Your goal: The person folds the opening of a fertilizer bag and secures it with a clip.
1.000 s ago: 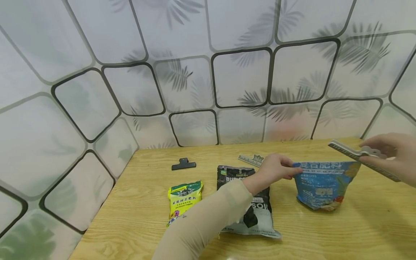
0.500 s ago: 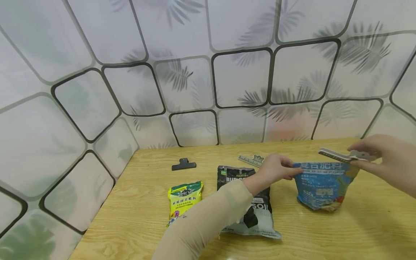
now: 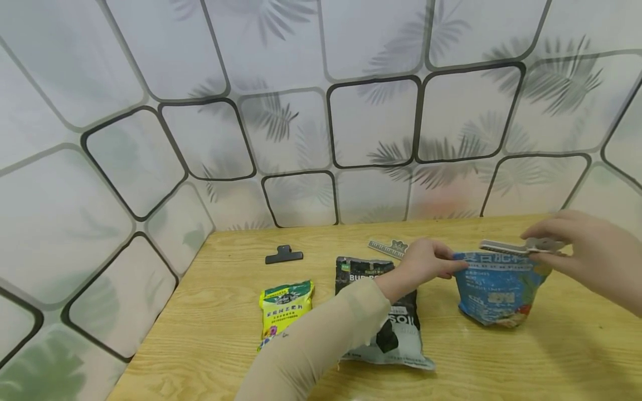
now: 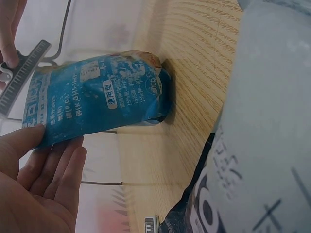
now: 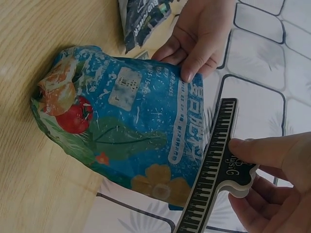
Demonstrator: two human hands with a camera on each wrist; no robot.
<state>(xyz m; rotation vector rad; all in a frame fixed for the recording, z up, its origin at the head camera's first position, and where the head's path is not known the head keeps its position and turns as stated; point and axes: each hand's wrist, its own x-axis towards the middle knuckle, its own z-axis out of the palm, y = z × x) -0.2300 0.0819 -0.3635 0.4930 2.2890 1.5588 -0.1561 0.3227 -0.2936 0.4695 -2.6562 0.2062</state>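
A blue fertilizer bag [image 3: 494, 289] stands upright on the wooden table at the right. My left hand [image 3: 426, 259] pinches its top left corner between thumb and fingers, as the left wrist view also shows. Between the thumb and fingers of my right hand [image 3: 567, 245] is a bag clip [image 5: 209, 170] with a piano-key pattern and the word "Music". The clip lies along the bag's top edge at the right. Whether its jaws have the bag between them I cannot tell.
Under my left forearm lies a black and white soil bag [image 3: 401, 348]. Left of it is a yellow-green fertilizer packet [image 3: 283, 306]. A black clip [image 3: 283, 254] and another piano-patterned clip [image 3: 388, 247] lie farther back. A patterned curtain [image 3: 371, 122] borders the table.
My right hand has moved left and slightly down with the clip, bringing it to the bag's top edge. The clip has turned closer to level. My left hand stays on the corner.
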